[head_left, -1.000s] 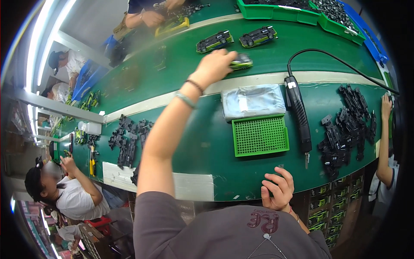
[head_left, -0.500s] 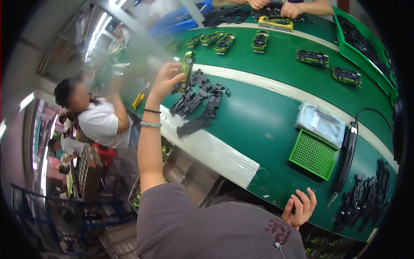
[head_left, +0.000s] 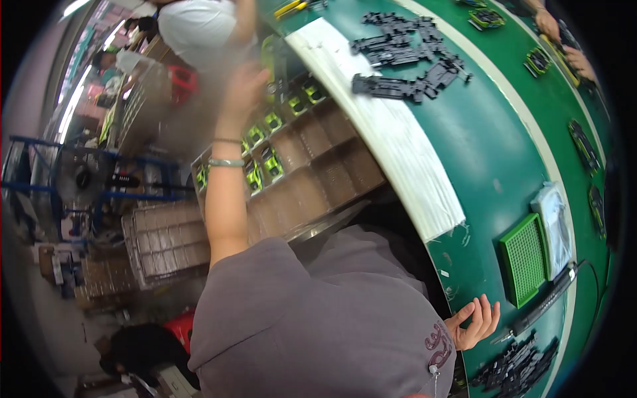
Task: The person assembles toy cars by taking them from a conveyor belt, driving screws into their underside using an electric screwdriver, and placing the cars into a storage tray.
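So, your left hand (head_left: 245, 87) is stretched far out, above the back row of the compartment tray (head_left: 306, 197), and it's smeared by motion. Its fingers seem to be closed around the side of a green toy car (head_left: 271, 58), though the blur hides exactly how they grip it. That car sits at the fingers' right, high over the tray's rim. Below, more green cars (head_left: 271, 161) fill compartments toward the tray's far left, while the ones nearer you show bare brown bottoms. A pale bangle (head_left: 226, 162) and a dark bracelet (head_left: 227, 140) circle your wrist.

Over on the other side, your right hand (head_left: 475, 323) is at the edge of the green table (head_left: 488, 166), palm turned up, fingers half curled, spread a little and empty. Just beyond it lies the black power screwdriver (head_left: 545, 306), its tip pointing back your way, with a green perforated basket (head_left: 524, 259) and a pale blue packet (head_left: 553, 229) side by side above. A heap of black parts (head_left: 519, 366) lies below the screwdriver.

Up top, another pile of black chassis pieces (head_left: 391, 52) partly overlaps the white strip (head_left: 405, 152) along the table's edge, and a co-worker's hand (head_left: 547, 25) reaches in at the upper right.
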`<state>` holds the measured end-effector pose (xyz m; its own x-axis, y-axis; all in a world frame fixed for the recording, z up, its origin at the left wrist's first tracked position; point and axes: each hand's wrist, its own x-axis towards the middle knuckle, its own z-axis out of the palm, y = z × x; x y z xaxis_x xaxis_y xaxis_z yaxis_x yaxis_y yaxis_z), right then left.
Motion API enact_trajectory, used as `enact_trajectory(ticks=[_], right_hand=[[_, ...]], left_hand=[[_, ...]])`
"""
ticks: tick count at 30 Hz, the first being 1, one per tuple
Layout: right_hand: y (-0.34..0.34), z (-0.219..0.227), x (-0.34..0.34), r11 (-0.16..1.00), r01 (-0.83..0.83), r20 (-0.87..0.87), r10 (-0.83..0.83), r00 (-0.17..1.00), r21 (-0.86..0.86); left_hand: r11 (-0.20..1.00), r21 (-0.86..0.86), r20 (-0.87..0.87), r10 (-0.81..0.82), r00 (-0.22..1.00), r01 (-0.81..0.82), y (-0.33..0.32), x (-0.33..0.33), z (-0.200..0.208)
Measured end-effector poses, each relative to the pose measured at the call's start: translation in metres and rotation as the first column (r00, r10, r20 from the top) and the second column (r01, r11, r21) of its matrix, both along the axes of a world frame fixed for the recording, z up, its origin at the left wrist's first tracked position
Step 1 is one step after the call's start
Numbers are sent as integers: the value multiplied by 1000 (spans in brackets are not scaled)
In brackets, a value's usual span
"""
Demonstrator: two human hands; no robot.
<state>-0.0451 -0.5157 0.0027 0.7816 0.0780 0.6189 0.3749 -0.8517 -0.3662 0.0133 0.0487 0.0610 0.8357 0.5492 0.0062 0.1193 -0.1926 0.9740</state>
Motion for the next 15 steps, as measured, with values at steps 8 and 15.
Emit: enact_trajectory(ticks=[8, 15], right_hand=[[4, 16, -1, 999, 46, -46, -45, 998, 24], [19, 18, 9, 980, -8, -159, 41, 986, 201]], left_hand=[[842, -340, -368, 290, 884, -418, 32, -98, -147], [580, 785, -321, 681, 659, -218, 36, -129, -242]])
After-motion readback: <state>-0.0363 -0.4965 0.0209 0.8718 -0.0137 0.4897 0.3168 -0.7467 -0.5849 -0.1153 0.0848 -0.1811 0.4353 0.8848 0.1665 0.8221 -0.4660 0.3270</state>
